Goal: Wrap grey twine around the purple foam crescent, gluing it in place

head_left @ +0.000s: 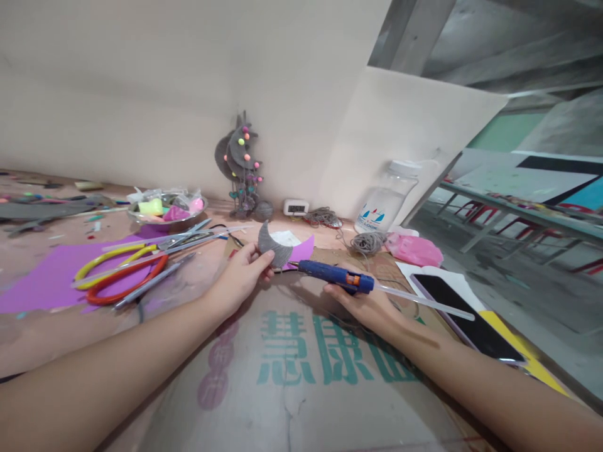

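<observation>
By the left hand (249,269), a grey crescent (276,251) is pinched between thumb and fingers and held up above the cardboard sheet (245,417). By the right hand (362,304), the handle of a blue glue gun (330,274) is gripped, though most of its fingers are hidden. The nozzle is pointed at the lower edge of the crescent; whether it is touched cannot be told. From the gun's rear, a translucent glue stick (426,300) is extended above the right forearm. To the left, scissors (108,253) with yellow and red handles are laid over purple paper (42,276) on the worktop (32,351), with a filled metal bowl (136,218) behind. Beyond the hands, a decoration (240,150) of grey crescents and coloured beads is seen against the wall, with a small timer (296,207) to its right. Further right, grey yarn (367,243), a clear bottle (389,194), a pink bag (417,249) and a phone (471,317) are placed
</observation>
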### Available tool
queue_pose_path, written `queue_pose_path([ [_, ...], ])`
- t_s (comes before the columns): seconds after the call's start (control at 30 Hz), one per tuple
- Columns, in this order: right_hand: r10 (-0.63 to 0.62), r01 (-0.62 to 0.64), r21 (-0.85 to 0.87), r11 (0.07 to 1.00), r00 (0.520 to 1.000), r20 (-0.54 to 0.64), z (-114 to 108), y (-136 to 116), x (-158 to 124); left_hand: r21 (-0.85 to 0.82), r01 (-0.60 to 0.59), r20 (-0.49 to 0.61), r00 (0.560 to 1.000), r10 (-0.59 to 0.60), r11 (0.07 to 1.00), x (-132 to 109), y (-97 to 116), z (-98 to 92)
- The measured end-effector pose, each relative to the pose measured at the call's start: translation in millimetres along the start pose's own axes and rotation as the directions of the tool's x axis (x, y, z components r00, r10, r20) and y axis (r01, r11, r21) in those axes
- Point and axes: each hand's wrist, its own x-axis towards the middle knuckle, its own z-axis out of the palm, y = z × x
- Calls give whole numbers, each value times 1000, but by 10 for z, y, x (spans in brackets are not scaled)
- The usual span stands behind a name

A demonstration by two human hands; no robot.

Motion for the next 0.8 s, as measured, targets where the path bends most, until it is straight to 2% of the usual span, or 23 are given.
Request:
queue_pose_path([
  [0.17, 43, -42, 48, 998, 999, -10, 15, 7, 10, 29, 5, -19, 1000, -5, 1000, 0, 16, 0],
  [0.5, 78, -73, 126, 989, 996, -41, 39, -16, 32, 60, -1, 19, 1000, 0, 998, -32, 47, 8],
  [0.8, 142, -133, 91, 987, 984, -109, 36, -4, 33, 51, -3, 8, 1000, 2, 999, -36, 52, 18],
])
